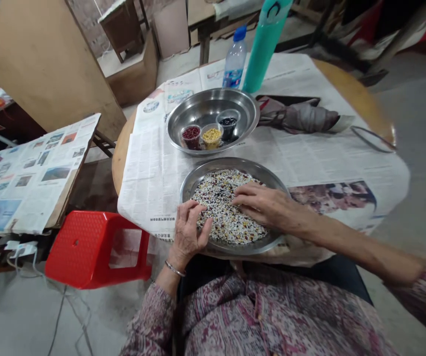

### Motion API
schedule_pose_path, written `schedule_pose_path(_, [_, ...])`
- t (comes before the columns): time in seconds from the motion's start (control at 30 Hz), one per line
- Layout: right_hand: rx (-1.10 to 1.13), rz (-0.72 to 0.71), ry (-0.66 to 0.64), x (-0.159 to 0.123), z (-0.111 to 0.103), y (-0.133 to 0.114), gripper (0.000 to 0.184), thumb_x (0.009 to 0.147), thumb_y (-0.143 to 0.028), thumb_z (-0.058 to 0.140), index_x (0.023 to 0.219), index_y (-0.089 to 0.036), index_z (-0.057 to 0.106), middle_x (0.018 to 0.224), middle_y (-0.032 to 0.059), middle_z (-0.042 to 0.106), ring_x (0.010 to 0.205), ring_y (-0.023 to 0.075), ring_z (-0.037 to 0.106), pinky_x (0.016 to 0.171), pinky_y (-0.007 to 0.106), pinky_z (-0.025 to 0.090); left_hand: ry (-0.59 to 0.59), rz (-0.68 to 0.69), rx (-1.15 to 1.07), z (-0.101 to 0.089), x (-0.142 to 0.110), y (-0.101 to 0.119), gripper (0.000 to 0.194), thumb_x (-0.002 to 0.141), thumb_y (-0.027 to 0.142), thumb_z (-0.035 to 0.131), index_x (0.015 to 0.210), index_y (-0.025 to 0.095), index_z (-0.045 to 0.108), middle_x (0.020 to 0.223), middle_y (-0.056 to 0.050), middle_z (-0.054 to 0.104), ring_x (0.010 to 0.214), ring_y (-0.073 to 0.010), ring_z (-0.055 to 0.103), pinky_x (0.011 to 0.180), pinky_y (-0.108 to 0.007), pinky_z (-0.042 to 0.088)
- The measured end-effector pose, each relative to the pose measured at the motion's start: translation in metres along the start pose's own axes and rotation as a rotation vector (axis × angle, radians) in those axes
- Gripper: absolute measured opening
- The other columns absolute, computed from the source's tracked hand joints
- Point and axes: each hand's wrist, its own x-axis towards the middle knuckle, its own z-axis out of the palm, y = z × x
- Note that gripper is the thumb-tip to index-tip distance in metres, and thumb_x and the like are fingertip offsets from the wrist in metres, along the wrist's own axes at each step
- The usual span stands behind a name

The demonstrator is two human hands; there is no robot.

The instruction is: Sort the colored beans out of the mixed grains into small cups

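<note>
A wide steel basin (pixel 187 183) at the table's near edge holds a spread of mixed grains and beans (pixel 224 222), mostly white with dark red, black and yellow ones among them. My left hand (pixel 189 230) rests at the basin's left rim, fingers loosely bent and thumb apart, holding nothing. Over the middle of the grains, my right hand (pixel 265 205) has its fingertips drawn together at the surface; anything between them is hidden. Behind, a second steel basin (pixel 248 106) carries clear cups of red beans (pixel 191 137), yellow beans (pixel 211 137) and black beans (pixel 228 126).
Newspaper (pixel 149 168) covers the round table. At the back stand a water bottle (pixel 234 62) and a tall teal bottle (pixel 267 47). A bundled grey cloth (pixel 298 116) lies to the right. A red stool (pixel 83 247) and a newspaper-covered table (pixel 31 173) are at left.
</note>
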Motion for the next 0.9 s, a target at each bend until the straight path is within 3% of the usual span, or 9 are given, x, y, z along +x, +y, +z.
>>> schedule_pose_path(0.13, [-0.028, 0.156, 0.136, -0.014, 0.004, -0.001, 0.025, 0.1, -0.02, 0.048, 0.095, -0.021, 0.072, 0.094, 0.0085, 0.074, 0.089, 0.0229, 0.068, 0.082, 0.039, 0.055, -0.074, 0.04, 0.115, -0.009, 0.01, 0.012, 0.018, 0.099, 0.017, 0.059, 0.117, 0.019, 0.059, 0.117, -0.012, 0.062, 0.112, -0.0253, 0.061, 0.099, -0.044, 0.056])
schedule_pose_path(0.27, [-0.103, 0.268, 0.276, -0.024, 0.011, -0.016, 0.024, 0.1, -0.021, 0.051, 0.103, -0.022, 0.074, 0.096, 0.008, 0.078, 0.093, 0.0259, 0.07, 0.089, 0.044, 0.054, -0.299, 0.039, 0.205, -0.007, 0.034, 0.016, 0.036, 0.094, 0.018, 0.067, 0.129, 0.02, 0.056, 0.133, -0.014, 0.06, 0.124, -0.0301, 0.058, 0.106, -0.05, 0.054])
schedule_pose_path(0.4, [-0.07, 0.354, 0.444, -0.032, 0.018, -0.03, 0.02, 0.101, -0.025, 0.053, 0.103, -0.026, 0.072, 0.095, 0.0053, 0.079, 0.093, 0.0256, 0.071, 0.107, 0.053, 0.048, -0.494, 0.065, 0.268, 0.018, 0.074, -0.003, 0.076, 0.081, 0.031, 0.086, 0.145, 0.021, 0.046, 0.152, -0.019, 0.048, 0.138, -0.0384, 0.05, 0.111, -0.059, 0.05])
schedule_pose_path(0.5, [-0.014, 0.391, 0.534, -0.039, 0.026, -0.036, 0.014, 0.099, -0.025, 0.058, 0.102, -0.029, 0.071, 0.098, 0.0031, 0.079, 0.096, 0.0263, 0.072, 0.116, 0.061, 0.039, -0.604, 0.089, 0.252, 0.044, 0.103, -0.02, 0.09, 0.075, 0.046, 0.09, 0.148, 0.021, 0.044, 0.152, -0.019, 0.046, 0.136, -0.0402, 0.051, 0.106, -0.06, 0.051])
schedule_pose_path(0.57, [0.021, 0.384, 0.576, -0.043, 0.031, -0.036, 0.014, 0.098, -0.024, 0.059, 0.104, -0.029, 0.07, 0.097, 0.0023, 0.079, 0.094, 0.0258, 0.072, 0.117, 0.063, 0.039, -0.624, 0.101, 0.235, 0.058, 0.116, -0.026, 0.081, 0.079, 0.049, 0.087, 0.145, 0.021, 0.048, 0.141, -0.016, 0.053, 0.129, -0.0376, 0.056, 0.102, -0.057, 0.054])
schedule_pose_path(0.7, [0.071, 0.387, 0.66, -0.048, 0.038, -0.032, 0.02, 0.097, -0.021, 0.058, 0.11, -0.03, 0.07, 0.1, 0.0029, 0.078, 0.096, 0.0249, 0.072, 0.116, 0.061, 0.042, -0.658, 0.139, 0.149, 0.068, 0.122, -0.022, 0.03, 0.096, 0.033, 0.071, 0.122, 0.02, 0.062, 0.117, -0.009, 0.062, 0.114, -0.0271, 0.063, 0.099, -0.044, 0.057])
schedule_pose_path(0.77, [0.094, 0.4, 0.698, -0.05, 0.04, -0.031, 0.024, 0.097, -0.021, 0.055, 0.114, -0.03, 0.07, 0.105, 0.0045, 0.077, 0.101, 0.0258, 0.071, 0.115, 0.061, 0.044, -0.711, 0.147, 0.085, 0.063, 0.116, -0.015, 0.014, 0.101, 0.021, 0.062, 0.115, 0.02, 0.064, 0.11, -0.006, 0.063, 0.107, -0.0223, 0.066, 0.096, -0.037, 0.058])
schedule_pose_path(0.9, [0.142, 0.446, 0.696, -0.054, 0.044, -0.031, 0.031, 0.099, -0.023, 0.049, 0.121, -0.03, 0.069, 0.112, 0.0076, 0.074, 0.111, 0.0286, 0.068, 0.106, 0.056, 0.051, -0.782, 0.156, 0.025, 0.039, 0.092, 0.004, 0.013, 0.103, 0.016, 0.055, 0.112, 0.02, 0.064, 0.104, -0.005, 0.064, 0.1, -0.02, 0.067, 0.09, -0.033, 0.059])
